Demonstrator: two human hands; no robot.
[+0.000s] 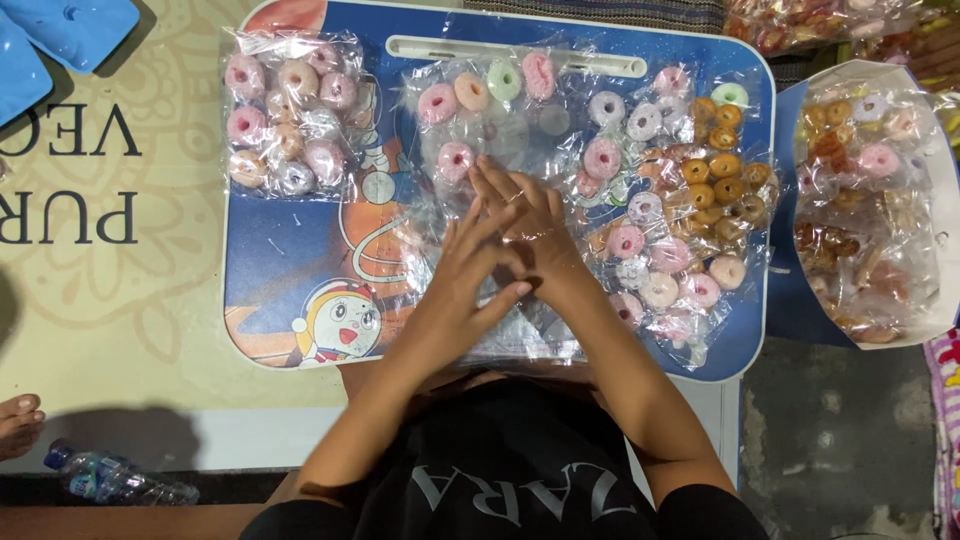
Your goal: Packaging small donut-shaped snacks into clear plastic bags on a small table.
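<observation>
Blue plastic makes up the biggest thing before us, a small lap worktop (290, 290) with a cartoon astronaut printed on it, set on a pale patterned mat (130, 300). To its right stands a white paper bag (950, 200) filled with clear packets of ring-shaped sweets. Across the worktop lie more clear plastic packets: one sealed packet of pink and cream rings (290, 115) at the far left corner, a heap of pink, lilac and orange ring packets (690, 210) on the right side, and between them a flat clear bag (500, 110) with a few pink, orange and green rings at its far end. Our hands meet on that flat bag near the worktop's middle. Our left hand (470, 265) lies with fingers straight and spread, its grip open, pressing down on the plastic. Our right hand (525, 215) crosses just over it, fingers also flat on the bag, clasping nothing. Down at the near left a crushed water bottle (115, 482) lies on the floor.
</observation>
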